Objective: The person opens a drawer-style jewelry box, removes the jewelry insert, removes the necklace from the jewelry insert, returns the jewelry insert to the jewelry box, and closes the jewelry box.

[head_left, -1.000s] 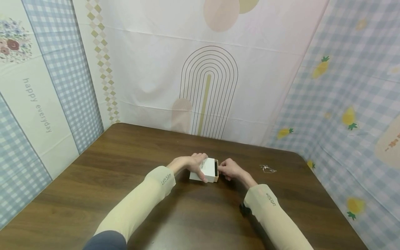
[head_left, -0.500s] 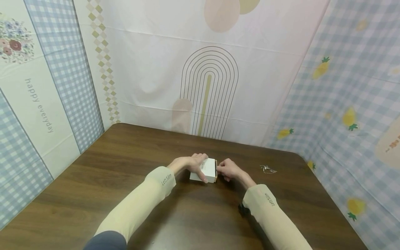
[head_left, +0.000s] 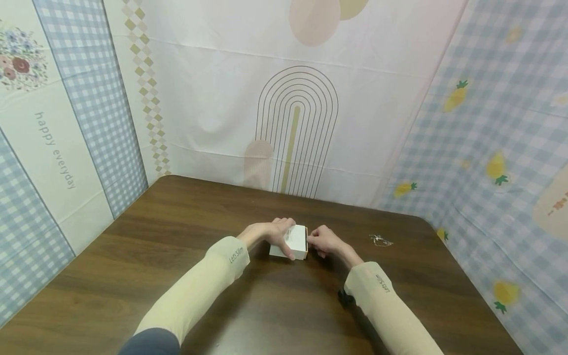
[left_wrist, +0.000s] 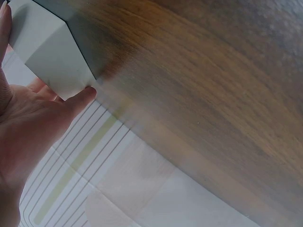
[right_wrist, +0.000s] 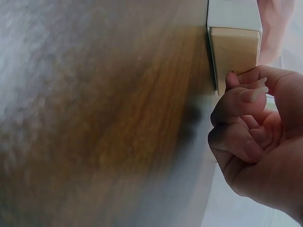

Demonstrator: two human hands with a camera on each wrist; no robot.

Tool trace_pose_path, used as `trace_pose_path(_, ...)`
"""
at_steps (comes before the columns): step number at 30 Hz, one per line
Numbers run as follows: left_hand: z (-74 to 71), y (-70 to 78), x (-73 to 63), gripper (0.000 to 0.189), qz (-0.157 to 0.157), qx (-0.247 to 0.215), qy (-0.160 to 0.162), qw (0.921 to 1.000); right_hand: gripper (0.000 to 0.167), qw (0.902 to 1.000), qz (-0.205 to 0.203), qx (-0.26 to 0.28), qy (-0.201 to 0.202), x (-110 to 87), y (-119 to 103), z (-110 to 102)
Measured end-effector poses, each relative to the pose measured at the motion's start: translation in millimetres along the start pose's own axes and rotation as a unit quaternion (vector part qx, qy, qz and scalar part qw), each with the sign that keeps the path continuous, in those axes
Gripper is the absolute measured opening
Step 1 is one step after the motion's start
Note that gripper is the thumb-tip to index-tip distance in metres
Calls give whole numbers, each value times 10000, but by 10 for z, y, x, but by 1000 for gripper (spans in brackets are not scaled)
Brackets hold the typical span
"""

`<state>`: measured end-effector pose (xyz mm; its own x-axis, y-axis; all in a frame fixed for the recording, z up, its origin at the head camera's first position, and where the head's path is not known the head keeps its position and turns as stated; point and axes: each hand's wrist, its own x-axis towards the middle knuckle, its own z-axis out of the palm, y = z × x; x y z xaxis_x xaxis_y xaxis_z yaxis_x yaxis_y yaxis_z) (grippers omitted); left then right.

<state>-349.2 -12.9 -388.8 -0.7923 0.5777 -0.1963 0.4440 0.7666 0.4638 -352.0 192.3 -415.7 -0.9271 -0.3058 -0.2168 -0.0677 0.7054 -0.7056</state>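
Observation:
A small white drawer box (head_left: 296, 240) lies on the brown table, with its tan inner drawer (right_wrist: 235, 49) showing at the right end. Spanning the box from the left, my left hand (head_left: 277, 234) holds it between thumb and fingers. My right hand (head_left: 327, 240) is at the drawer's end, fingers curled and one fingertip (right_wrist: 231, 79) against the tan face. A pale notched strip (right_wrist: 262, 85), apparently a ribbon tab, sticks out between thumb and finger; the fingers hide most of it. In the left wrist view the box (left_wrist: 52, 47) rests against my thumb and fingers.
A thin silvery chain-like item (head_left: 380, 240) lies on the table (head_left: 213, 207) to the right of my right hand. Printed cloth hangs (head_left: 204, 98) behind the table and along both sides.
The inner drawer has slid left into the white sleeve, leaving only a narrow edge out. My right hand has moved slightly left with it; the left hand stays in place.

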Motion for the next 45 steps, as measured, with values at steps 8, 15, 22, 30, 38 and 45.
trace_pose_path(8, 5, 22, 6, 91, 31, -24, -60, 10000, 23, 10000, -18, 19, -12, 1, 4, 14)
trace_pose_path(15, 7, 24, 16, 90, 24, 11, -30, 10000, 21, 9999, -50, -31, -101, 12, 5, 2)
trace_pose_path(22, 22, 26, 38, 91, 17, 43, -70, 10000, 20, 9997, -141, 10, -173, -4, -5, 1)
trace_pose_path(30, 3, 34, 33, 91, 14, 66, -21, 10000, 21, 9994, -257, -52, -235, -14, -32, -24)
trace_pose_path(38, 23, -4, 15, 90, 100, -50, 42, 9999, 21, 9963, -541, -665, -27, -11, -60, -48)
trace_pose_path(45, 12, -53, -18, 92, 225, -158, 6, 9996, 26, 9884, -605, -1310, 475, -29, -161, -148)
